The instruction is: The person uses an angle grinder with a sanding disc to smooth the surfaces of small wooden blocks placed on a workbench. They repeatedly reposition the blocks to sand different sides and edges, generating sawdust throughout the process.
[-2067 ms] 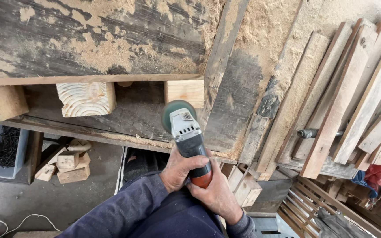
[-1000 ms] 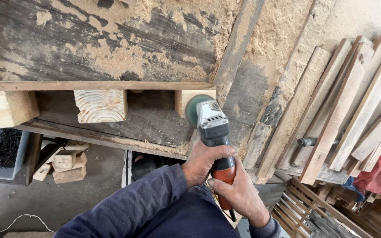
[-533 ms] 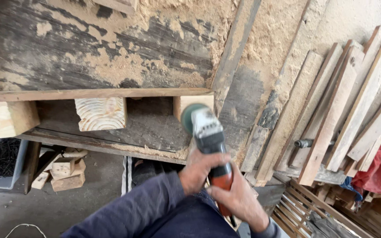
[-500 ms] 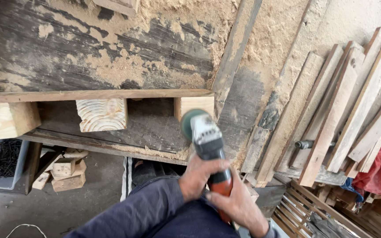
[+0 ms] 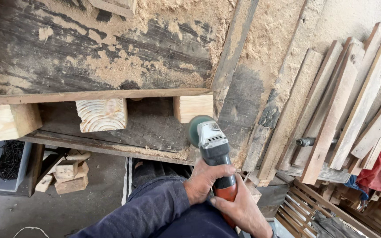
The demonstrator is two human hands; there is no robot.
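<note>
I am gripping the angle grinder (image 5: 214, 150) with both hands: left hand (image 5: 206, 180) clamped around the body, right hand (image 5: 241, 209) closed on the red rear handle. Since a second ago the disc is sitting lower and farther left, now against the near corner of the pale wood block (image 5: 193, 108) on the sawdust-covered surface (image 5: 111, 57).
</note>
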